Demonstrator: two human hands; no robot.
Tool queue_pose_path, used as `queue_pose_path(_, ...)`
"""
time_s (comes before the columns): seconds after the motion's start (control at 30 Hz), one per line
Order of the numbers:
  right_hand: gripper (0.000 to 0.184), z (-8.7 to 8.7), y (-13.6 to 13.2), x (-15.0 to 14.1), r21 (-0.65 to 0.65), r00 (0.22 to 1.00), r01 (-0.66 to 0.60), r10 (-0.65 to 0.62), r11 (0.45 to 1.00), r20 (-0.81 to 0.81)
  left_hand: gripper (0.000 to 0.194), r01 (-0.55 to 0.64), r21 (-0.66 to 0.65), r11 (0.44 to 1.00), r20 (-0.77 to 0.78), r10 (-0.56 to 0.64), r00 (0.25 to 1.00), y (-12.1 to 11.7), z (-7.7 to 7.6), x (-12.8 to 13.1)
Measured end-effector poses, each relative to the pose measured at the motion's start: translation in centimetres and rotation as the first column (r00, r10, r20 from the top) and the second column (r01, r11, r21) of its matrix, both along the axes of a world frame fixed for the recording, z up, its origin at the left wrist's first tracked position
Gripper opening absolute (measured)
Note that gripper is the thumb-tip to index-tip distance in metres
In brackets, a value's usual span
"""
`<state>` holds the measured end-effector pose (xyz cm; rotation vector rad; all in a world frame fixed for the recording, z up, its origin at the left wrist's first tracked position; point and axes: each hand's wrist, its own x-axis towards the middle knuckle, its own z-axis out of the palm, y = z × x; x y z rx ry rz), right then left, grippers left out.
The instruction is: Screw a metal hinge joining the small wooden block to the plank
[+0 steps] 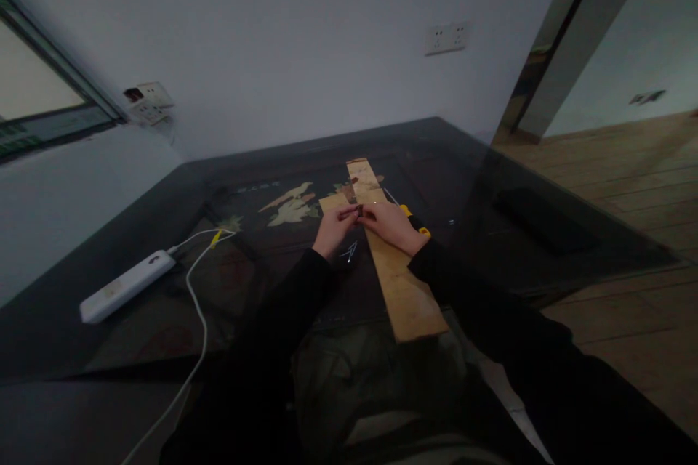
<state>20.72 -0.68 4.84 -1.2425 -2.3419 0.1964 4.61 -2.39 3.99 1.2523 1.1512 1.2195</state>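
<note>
Small dark piece over wooden plank

small dark piece too small to identify | yellow tool mostly hidden behind right hand

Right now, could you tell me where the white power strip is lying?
In the head view the white power strip lies on the dark table at the left, well left of both hands.

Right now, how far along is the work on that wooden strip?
Done: the long wooden strip lies on the dark glass table, a shorter piece beside it. In hand: left hand and right hand pinch a small dark item, too small to identify. Left: the yellow-handled tool lies untouched.
</note>
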Motion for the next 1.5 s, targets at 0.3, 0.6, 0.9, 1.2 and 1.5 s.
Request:
queue_pose_path(0.3,0.022,0.4,0.0,0.3,-0.015,0.997,0.012,-0.013,1.0,-0.071,0.027,-0.015,0.076,0.997,-0.004,0.015,1.0,0.1,0.0,0.2)
queue_pose_path(0.6,0.015,0.1,0.3,0.2,0.001,0.937,-0.039,0.036,0.999,-0.347,0.023,-0.097,0.124,0.987,0.121,0.082,0.989,0.3,0.4,-0.3)
queue_pose_path(0.9,0.034,0.0,0.8,-0.3,-0.255,0.6,-0.415,0.052,0.873,-0.798,0.032,-0.123,0.109,0.986,0.223,0.096,0.97,-0.2,0.7,-0.1)
queue_pose_path(1.2,0.037,-0.3,0.8,-0.3,-0.311,0.62,-0.356,-0.026,0.881,-0.784,0.029,-0.064,0.172,0.983,0.149,0.038,0.988,-0.4,0.6,0.3)
queue_pose_path(1.5,0.036,-0.2,0.9,-0.3,-0.292,0.622,-0.331,-0.025,0.897,-0.782,0.031,-0.042,0.142,0.989,0.139,0.022,0.99,-0.5,0.8,0.2)
